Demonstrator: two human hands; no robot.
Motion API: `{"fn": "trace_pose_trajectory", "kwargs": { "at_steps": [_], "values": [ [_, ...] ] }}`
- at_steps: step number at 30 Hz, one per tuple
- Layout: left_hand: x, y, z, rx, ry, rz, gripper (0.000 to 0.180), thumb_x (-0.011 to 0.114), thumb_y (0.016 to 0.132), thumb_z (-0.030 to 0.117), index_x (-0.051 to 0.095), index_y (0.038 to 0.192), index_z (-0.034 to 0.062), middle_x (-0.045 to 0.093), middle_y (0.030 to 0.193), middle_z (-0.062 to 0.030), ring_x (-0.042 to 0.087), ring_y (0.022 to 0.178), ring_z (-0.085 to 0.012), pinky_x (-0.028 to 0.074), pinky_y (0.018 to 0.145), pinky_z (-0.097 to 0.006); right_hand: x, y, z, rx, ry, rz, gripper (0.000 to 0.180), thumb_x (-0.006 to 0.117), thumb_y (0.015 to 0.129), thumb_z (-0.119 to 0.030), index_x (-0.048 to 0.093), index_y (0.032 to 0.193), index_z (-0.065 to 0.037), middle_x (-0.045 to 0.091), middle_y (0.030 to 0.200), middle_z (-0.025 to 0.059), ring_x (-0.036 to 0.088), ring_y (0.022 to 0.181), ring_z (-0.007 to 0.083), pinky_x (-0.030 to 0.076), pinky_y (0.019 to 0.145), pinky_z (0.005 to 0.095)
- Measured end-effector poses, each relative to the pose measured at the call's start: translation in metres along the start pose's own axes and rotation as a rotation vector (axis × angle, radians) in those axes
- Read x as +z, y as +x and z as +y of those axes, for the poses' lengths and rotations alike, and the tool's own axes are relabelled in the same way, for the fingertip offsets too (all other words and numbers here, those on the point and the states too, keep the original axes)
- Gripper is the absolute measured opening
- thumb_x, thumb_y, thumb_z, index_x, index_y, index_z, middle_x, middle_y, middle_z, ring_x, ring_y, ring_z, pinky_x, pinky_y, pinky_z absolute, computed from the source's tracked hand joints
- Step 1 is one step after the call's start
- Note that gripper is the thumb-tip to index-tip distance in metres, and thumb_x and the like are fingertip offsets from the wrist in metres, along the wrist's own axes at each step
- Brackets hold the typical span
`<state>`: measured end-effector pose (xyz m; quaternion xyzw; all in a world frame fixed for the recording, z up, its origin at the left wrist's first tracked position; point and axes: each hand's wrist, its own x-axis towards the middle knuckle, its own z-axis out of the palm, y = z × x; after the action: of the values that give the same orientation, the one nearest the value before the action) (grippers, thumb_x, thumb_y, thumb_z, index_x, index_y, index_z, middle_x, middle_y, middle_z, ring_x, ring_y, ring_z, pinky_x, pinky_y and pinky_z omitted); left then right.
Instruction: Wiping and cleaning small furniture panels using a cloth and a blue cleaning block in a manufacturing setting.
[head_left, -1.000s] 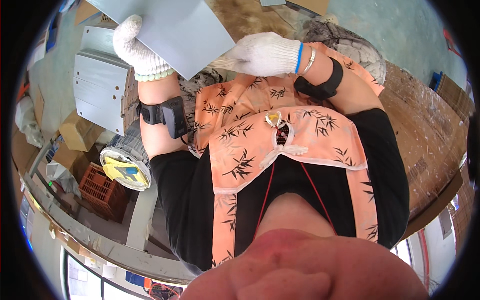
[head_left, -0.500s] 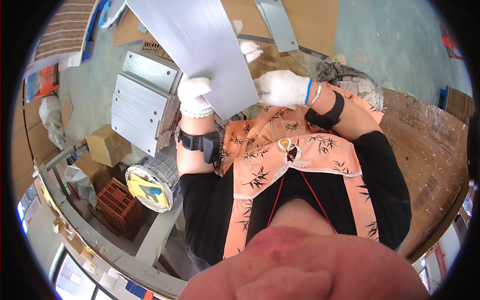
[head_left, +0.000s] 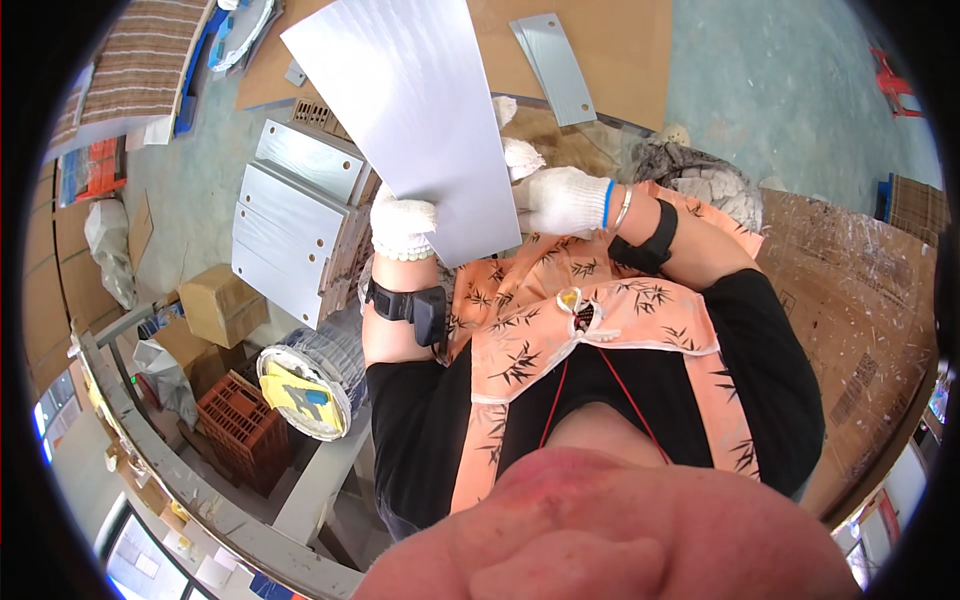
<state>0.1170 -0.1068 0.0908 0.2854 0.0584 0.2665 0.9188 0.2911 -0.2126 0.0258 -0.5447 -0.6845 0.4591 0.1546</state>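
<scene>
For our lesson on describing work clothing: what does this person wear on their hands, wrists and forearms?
Both the left hand and the right hand wear white knitted work gloves; the right glove's cuff has a blue edge. A thin bangle sits at the right wrist. Each forearm carries a black strap, the left strap with a small black box on it, the right strap plain. The forearms are otherwise unsleeved.

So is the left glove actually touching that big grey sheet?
Touching. The head view shows the left hand gripping the sheet at its lower edge, with no gap.
</scene>
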Motion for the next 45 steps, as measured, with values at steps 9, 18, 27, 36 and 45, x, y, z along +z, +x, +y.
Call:
{"fn": "trace_pose_trajectory", "kwargs": {
  "at_steps": [9,18,27,36,45],
  "values": [
    [-0.002,-0.003,0.0,0.022,-0.005,0.016,0.099,0.078,0.062,0.018,0.031,0.147,-0.0031,0.041,0.144,-0.0253,0.055,0.117,-0.045,0.043,0.105,-0.059,0.038,0.024,0.03,-0.079,-0.016,-0.029,0.027,0.059,0.086,-0.033,0.07,0.095,-0.011,0.068,0.09,0.0185,0.065,0.085,0.038,0.051,0.075,0.0455],
    [-0.01,-0.026,0.012,0.215,-0.193,0.205,0.098,0.076,0.065,0.02,0.029,0.149,-0.002,0.038,0.146,-0.0268,0.051,0.121,-0.0437,0.039,0.109,-0.056,0.009,0.138,0.025,-0.756,-0.338,0.015,0.031,0.06,0.086,-0.036,0.07,0.097,-0.01,0.069,0.096,0.0136,0.066,0.091,0.0313,0.052,0.08,0.0419],
    [0.054,-0.009,0.036,0.529,-0.232,-0.123,0.078,0.064,0.078,0.019,0.033,0.146,-0.0056,0.045,0.141,-0.0302,0.051,0.123,-0.0457,0.04,0.108,-0.052,-0.039,0.249,-0.086,-0.625,-0.514,0.338,0.026,0.061,0.09,-0.028,0.067,0.104,-0.007,0.068,0.096,0.0136,0.065,0.088,0.0308,0.052,0.08,0.0403],
    [0.037,-0.022,0.063,0.852,-0.315,-0.153,0.055,0.05,0.082,-0.003,0.042,0.137,-0.007,0.056,0.126,-0.0311,0.059,0.114,-0.0436,0.047,0.104,-0.047,0.026,0.234,-0.203,-0.713,-0.439,0.381,0.021,0.066,0.089,-0.023,0.067,0.102,-0.006,0.065,0.096,0.017,0.064,0.087,0.0352,0.051,0.08,0.0434],
    [0.05,-0.057,0.075,1.025,-0.242,0.371,0.014,0.062,0.084,0.002,0.068,0.092,-0.0066,0.07,0.088,-0.0138,0.069,0.085,-0.0213,0.055,0.078,-0.033,0.148,0.215,-0.273,-0.935,-0.555,-0.132,0.046,0.06,0.084,-0.051,0.073,0.087,-0.007,0.069,0.084,0.0115,0.066,0.085,0.0284,0.052,0.073,0.0407]
  ]
}}
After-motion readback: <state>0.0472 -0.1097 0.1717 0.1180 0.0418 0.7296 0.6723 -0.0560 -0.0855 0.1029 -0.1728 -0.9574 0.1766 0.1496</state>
